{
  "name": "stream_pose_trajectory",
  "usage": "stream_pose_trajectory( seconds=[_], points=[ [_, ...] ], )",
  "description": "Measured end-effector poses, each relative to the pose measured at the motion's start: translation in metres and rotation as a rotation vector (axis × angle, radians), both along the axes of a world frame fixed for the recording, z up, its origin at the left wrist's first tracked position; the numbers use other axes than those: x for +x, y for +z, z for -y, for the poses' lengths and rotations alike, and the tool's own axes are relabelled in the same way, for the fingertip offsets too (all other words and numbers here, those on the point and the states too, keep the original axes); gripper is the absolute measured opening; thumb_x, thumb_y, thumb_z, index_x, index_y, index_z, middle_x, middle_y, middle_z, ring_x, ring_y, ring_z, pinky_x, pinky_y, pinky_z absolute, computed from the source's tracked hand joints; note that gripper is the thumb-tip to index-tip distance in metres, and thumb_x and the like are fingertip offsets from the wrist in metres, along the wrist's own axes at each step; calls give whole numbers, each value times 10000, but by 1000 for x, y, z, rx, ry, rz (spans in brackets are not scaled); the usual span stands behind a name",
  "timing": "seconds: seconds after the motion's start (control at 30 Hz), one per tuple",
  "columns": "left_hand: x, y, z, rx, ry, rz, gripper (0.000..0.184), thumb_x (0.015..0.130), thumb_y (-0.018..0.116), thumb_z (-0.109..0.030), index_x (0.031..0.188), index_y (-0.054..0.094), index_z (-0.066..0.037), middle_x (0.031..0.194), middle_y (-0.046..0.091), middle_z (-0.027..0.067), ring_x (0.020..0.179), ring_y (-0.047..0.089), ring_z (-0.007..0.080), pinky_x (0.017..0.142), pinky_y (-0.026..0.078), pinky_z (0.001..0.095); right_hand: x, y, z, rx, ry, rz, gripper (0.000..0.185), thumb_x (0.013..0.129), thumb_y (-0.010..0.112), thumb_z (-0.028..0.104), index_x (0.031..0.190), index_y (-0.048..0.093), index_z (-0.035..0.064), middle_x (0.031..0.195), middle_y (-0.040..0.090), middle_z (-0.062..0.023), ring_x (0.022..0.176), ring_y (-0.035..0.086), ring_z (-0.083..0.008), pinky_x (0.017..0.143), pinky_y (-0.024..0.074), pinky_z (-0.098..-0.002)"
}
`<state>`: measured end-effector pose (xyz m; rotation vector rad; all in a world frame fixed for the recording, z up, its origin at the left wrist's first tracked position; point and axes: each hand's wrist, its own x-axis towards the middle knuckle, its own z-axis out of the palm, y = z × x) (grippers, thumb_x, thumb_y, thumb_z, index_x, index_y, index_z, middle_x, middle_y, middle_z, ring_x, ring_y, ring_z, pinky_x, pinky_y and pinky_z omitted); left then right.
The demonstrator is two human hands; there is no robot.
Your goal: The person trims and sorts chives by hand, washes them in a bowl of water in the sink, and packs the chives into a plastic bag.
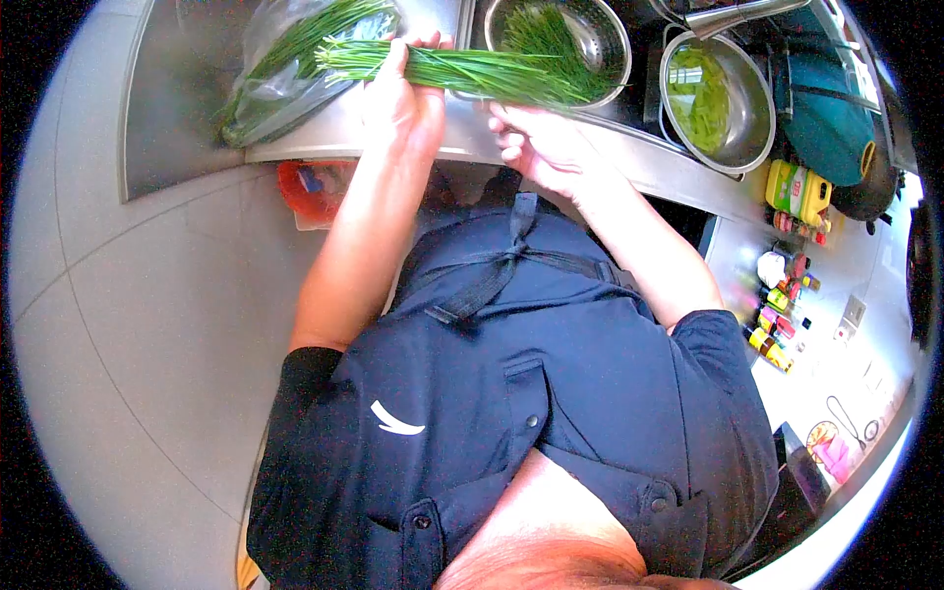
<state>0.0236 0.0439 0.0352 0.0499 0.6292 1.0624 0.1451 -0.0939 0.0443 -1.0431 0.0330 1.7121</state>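
A long bunch of green chives (pixel 472 69) lies across my left hand (pixel 408 103), whose fingers and thumb close round it near its pale ends. The leafy end reaches right, over the rim of a perforated metal colander (pixel 627 54) that contains more chives (pixel 541 34). Just under the bunch is my right hand (pixel 546 147), its fingers curled and the fingertips close to the bunch's lower edge. Whether a strand is pinched there is too small to tell. Left of my left hand, a clear plastic bag (pixel 261 113) holds further chives.
A metal basin (pixel 772 123) of light green vegetable pieces in liquid stands right, beneath a metal faucet (pixel 747 15). Beyond are a yellow container (pixel 798 192) and several small bottles (pixel 772 334). A red container (pixel 307 192) sits below the steel counter edge (pixel 285 149).
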Motion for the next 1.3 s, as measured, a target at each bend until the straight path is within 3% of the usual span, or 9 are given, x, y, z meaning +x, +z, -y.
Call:
stream_pose_trajectory(
  seconds=[0.2, 0.63, 0.7, 0.83, 0.97, 1.03, 1.13, 1.2, 1.3],
  points=[
    [1, -5, 4, 36, -28, 6, 101, 1013, 468, -61, 1112, 456, -78, 949, 587, 136, 1028, 616, 333, 1088, 421, 585, 0, 10, -7, 70, -21, -196, 245, 988, 608, 202, 1145, 624, 14, 814, 545, 20, 627, 469, -42, 500, 428, -142],
    [-1, 5, 6, 92, -24, -38, 123, 1008, 496, -68, 1128, 473, -81, 945, 585, 128, 1028, 608, 325, 1083, 429, 573, -3, 12, -11, 8, 58, -159, 275, 1010, 560, 188, 1180, 577, -28, 817, 524, 10, 624, 447, -36, 474, 401, -120],
    [-2, 6, 6, 110, -23, -35, 116, 1007, 498, -69, 1121, 482, -83, 944, 586, 126, 1026, 609, 322, 1079, 431, 572, 0, 7, -9, 10, 30, -257, 249, 977, 618, 197, 1132, 627, 2, 785, 563, 3, 632, 485, -43, 478, 432, -137],
    [-5, 8, 7, 102, -8, -46, 97, 1007, 500, -77, 1103, 501, -90, 944, 586, 116, 1006, 610, 314, 1075, 435, 569, -5, 5, -12, -39, 0, -227, 234, 973, 622, 180, 1115, 631, -7, 775, 568, 5, 613, 492, -45, 473, 436, -140],
    [-18, 7, 6, 84, 10, -23, 97, 1010, 496, -80, 1106, 499, -91, 934, 584, 106, 956, 606, 297, 1072, 436, 565, -18, 0, -18, -32, 83, -8, 190, 960, 633, 162, 1055, 662, 0, 790, 588, -1, 595, 498, -39, 473, 420, -135],
    [-27, 10, 4, 107, 3, 19, 144, 1009, 492, -56, 1149, 469, -79, 921, 552, 105, 890, 595, 282, 977, 500, 564, -24, -3, -25, -18, 146, 105, 176, 951, 642, 160, 1033, 674, 7, 796, 598, -4, 593, 501, -37, 474, 411, -135],
    [-50, 18, 4, 104, -23, -25, 104, 1019, 496, -108, 1121, 484, -92, 904, 572, 81, 881, 587, 249, 1047, 446, 529, -41, -11, -38, -31, 337, 257, 180, 917, 689, 200, 1015, 693, 48, 814, 629, -4, 604, 513, -46, 470, 390, -169],
    [-78, 29, 6, 96, 34, -47, 116, 1012, 501, -74, 1124, 489, -101, 893, 548, 73, 865, 555, 244, 984, 479, 517, -65, -7, -46, 36, 516, 458, 170, 914, 687, 194, 1004, 715, 52, 802, 625, 25, 634, 479, -47, 546, 400, -206],
    [-121, 38, 4, 61, 122, -43, 95, 1035, 471, -123, 1123, 496, -97, 897, 547, 70, 868, 555, 240, 993, 476, 498, -94, -24, -59, 55, 637, 474, 214, 902, 701, 270, 967, 728, 69, 823, 641, 7, 656, 505, -77, 575, 403, -211]
  ],
)
